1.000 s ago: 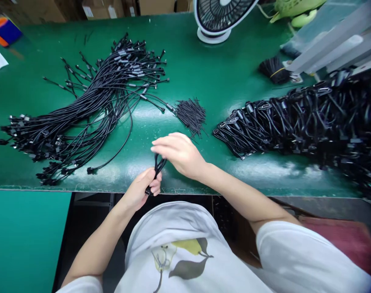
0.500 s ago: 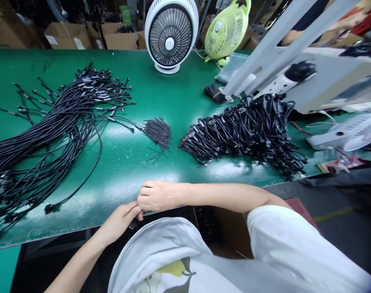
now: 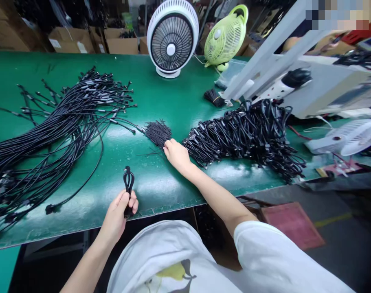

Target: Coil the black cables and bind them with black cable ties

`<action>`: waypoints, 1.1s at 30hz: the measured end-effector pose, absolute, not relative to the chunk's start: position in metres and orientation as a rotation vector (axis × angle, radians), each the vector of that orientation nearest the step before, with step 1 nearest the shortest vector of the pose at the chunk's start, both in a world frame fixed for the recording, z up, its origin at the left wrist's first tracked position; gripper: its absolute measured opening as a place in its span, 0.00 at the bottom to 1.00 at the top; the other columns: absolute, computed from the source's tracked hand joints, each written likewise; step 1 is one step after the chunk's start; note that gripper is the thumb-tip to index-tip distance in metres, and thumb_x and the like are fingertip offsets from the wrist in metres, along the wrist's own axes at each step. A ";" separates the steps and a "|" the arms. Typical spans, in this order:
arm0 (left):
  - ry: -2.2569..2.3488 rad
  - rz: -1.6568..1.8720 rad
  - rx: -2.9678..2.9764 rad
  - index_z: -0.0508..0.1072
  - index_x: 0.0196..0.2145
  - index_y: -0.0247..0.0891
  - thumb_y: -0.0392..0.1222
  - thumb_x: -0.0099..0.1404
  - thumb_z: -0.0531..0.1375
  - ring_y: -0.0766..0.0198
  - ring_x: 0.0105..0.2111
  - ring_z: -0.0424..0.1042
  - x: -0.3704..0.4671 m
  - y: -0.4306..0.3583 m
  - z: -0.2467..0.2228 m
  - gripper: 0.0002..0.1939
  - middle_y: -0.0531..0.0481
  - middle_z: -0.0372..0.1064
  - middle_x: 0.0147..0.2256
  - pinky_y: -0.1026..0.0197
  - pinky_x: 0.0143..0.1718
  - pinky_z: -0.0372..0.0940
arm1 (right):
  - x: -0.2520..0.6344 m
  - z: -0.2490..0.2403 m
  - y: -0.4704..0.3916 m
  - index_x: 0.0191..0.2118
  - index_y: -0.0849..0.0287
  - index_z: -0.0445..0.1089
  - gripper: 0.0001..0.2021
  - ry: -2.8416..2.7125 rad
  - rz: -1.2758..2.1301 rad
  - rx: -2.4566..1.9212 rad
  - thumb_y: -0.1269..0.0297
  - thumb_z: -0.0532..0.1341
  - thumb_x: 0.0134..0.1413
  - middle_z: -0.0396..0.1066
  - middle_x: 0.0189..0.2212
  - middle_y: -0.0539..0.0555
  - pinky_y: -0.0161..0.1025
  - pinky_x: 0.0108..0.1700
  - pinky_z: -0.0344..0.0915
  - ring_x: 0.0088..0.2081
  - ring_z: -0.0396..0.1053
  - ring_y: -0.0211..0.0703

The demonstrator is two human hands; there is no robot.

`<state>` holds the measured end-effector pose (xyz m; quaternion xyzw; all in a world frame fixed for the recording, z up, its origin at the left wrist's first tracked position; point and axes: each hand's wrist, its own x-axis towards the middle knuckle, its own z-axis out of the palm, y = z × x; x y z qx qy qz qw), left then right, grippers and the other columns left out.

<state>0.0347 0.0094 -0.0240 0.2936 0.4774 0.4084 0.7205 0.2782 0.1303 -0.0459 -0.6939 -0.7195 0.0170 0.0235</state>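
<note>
My left hand (image 3: pixel 119 211) is closed around a coiled black cable (image 3: pixel 128 181), whose folded loops stick up above the thumb near the table's front edge. Its lower part is hidden in the fingers. Further forward, my right hand (image 3: pixel 177 155) reaches to the near right edge of a pile of thin black twist ties (image 3: pixel 157 132). The right fingers are bent and pressed together at the ties; whatever lies between the fingertips is hidden. Right beside that hand begins a long heap of bundled black cables (image 3: pixel 240 134).
Long loose black cables (image 3: pixel 66 110) spread over the left of the green table (image 3: pixel 173 97). A white fan (image 3: pixel 170 49) and a green fan (image 3: pixel 225 38) stand at the back. A banded black bundle (image 3: pixel 214 97) lies near grey posts. At right is another white fan (image 3: pixel 344 136).
My hands were together at the table edge and are now apart. The right hand has moved forward to the twist ties. The left has turned up, bringing the coiled cable into view.
</note>
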 end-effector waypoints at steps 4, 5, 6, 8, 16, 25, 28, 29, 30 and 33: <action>1.024 0.928 0.642 0.70 0.31 0.34 0.55 0.62 0.63 0.71 0.23 0.57 0.033 0.006 -0.027 0.19 0.55 0.55 0.24 0.66 0.25 0.53 | 0.277 -0.038 0.132 0.40 0.59 0.70 0.13 -2.201 -0.062 -2.096 0.62 0.49 0.68 0.70 0.40 0.57 0.37 0.36 0.53 0.40 0.66 0.43; 1.009 0.944 0.628 0.70 0.32 0.34 0.54 0.62 0.63 0.72 0.22 0.56 0.033 0.006 -0.028 0.18 0.56 0.55 0.24 0.66 0.25 0.53 | 0.279 -0.035 0.132 0.39 0.59 0.70 0.14 -2.178 -0.082 -2.077 0.62 0.49 0.68 0.70 0.40 0.58 0.38 0.35 0.53 0.40 0.65 0.44; 0.996 0.966 0.613 0.70 0.32 0.34 0.53 0.62 0.63 0.73 0.21 0.55 0.034 0.007 -0.028 0.17 0.56 0.54 0.23 0.67 0.24 0.52 | 0.280 -0.031 0.132 0.38 0.60 0.71 0.15 -2.144 -0.096 -2.047 0.63 0.49 0.68 0.70 0.40 0.58 0.38 0.35 0.53 0.40 0.65 0.44; 0.976 1.007 0.584 0.71 0.33 0.33 0.52 0.62 0.64 0.73 0.20 0.54 0.037 0.009 -0.027 0.17 0.57 0.52 0.22 0.67 0.23 0.51 | 0.279 -0.024 0.127 0.36 0.61 0.72 0.15 -2.033 -0.094 -1.947 0.64 0.49 0.67 0.70 0.40 0.58 0.37 0.36 0.54 0.39 0.65 0.43; 0.906 1.023 0.587 0.68 0.53 0.35 0.51 0.63 0.63 0.72 0.20 0.53 0.057 0.020 -0.016 0.25 0.59 0.54 0.22 0.66 0.24 0.52 | 0.233 -0.013 0.053 0.32 0.60 0.71 0.07 -2.097 0.787 -1.188 0.68 0.58 0.60 0.66 0.28 0.49 0.32 0.32 0.59 0.28 0.63 0.33; 1.152 0.806 1.143 0.75 0.44 0.36 0.48 0.64 0.57 0.61 0.29 0.64 0.041 0.024 -0.029 0.16 0.51 0.67 0.26 0.60 0.34 0.61 | 0.212 -0.004 0.057 0.40 0.61 0.71 0.11 -2.670 -0.323 -0.334 0.72 0.51 0.65 0.71 0.49 0.57 0.41 0.48 0.61 0.49 0.65 0.43; 1.102 0.702 1.095 0.72 0.28 0.36 0.48 0.61 0.57 0.65 0.24 0.60 0.037 0.023 -0.028 0.12 0.53 0.63 0.21 0.62 0.29 0.58 | 0.212 0.009 0.066 0.40 0.63 0.70 0.10 -2.790 -0.415 -0.140 0.70 0.51 0.65 0.70 0.50 0.59 0.42 0.50 0.62 0.48 0.66 0.43; 1.084 0.690 1.033 0.69 0.25 0.37 0.48 0.59 0.57 0.66 0.23 0.59 0.036 0.022 -0.028 0.12 0.54 0.61 0.20 0.62 0.27 0.57 | 0.212 0.012 0.067 0.41 0.63 0.69 0.10 -2.820 -0.440 -0.103 0.70 0.51 0.65 0.71 0.48 0.60 0.43 0.49 0.62 0.47 0.67 0.43; 1.061 0.691 0.960 0.67 0.24 0.37 0.48 0.58 0.57 0.67 0.21 0.58 0.036 0.023 -0.028 0.12 0.55 0.60 0.19 0.63 0.26 0.56 | 0.212 0.015 0.068 0.43 0.64 0.69 0.10 -2.844 -0.467 -0.072 0.71 0.51 0.64 0.71 0.47 0.61 0.43 0.49 0.62 0.46 0.67 0.43; 0.981 0.705 0.763 0.65 0.26 0.37 0.50 0.52 0.61 0.70 0.19 0.56 0.034 0.025 -0.030 0.13 0.58 0.57 0.17 0.64 0.25 0.55 | 0.211 0.016 0.071 0.47 0.70 0.69 0.13 -2.881 -0.543 0.012 0.73 0.51 0.62 0.70 0.46 0.63 0.47 0.51 0.61 0.46 0.67 0.48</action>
